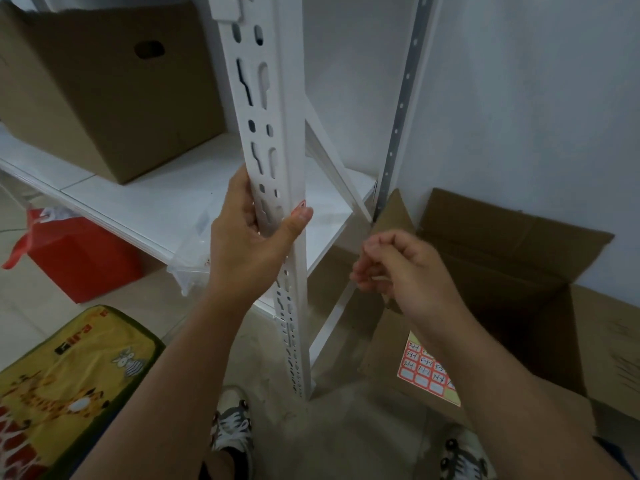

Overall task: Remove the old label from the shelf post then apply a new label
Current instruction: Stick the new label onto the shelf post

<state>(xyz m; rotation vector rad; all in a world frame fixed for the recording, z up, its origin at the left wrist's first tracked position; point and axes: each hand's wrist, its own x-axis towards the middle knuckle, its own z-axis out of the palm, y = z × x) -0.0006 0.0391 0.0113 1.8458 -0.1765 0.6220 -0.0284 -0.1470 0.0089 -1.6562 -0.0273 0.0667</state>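
One left hand [252, 233] gripping one shelf post [273, 140], one right hand [401, 268] curled, contents unclear, one label sheet [427, 370]

- Cardboard box [104, 95], closed, oval handle hole in its side; set on the white shelf board [166, 202].
- Red bag [79, 258], placed on the floor under the shelf.
- Yellow cartoon-printed bag [69, 375], seen at lower left.
- Open cardboard box [519, 271], flaps spread, stood against the wall [536, 116].
- Patterned sneakers [232, 424], seen at the bottom edge.
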